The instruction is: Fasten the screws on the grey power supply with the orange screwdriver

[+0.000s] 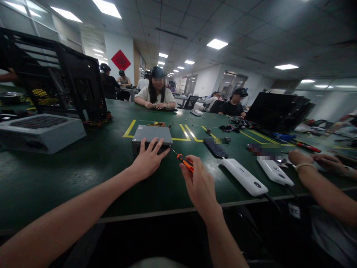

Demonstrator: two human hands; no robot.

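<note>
A grey metal computer power supply [152,134] stands on the green table in front of me. My left hand [149,158] rests against its near side and top edge, fingers spread and stretched out over it. My right hand [198,182] is closed on the orange and black handle of a screwdriver [185,162]. The screwdriver's thin shaft points up and left to the lower right corner of the power supply, close to my left thumb. Whether its tip touches a screw there, I cannot tell.
An open black computer case [92,87] and a second power supply [64,136] stand at left. Right of my hands lie two white power banks [244,176] and a dark phone-like device [214,148]. A neighbour's hands [302,160] work at far right; another person [156,91] sits opposite.
</note>
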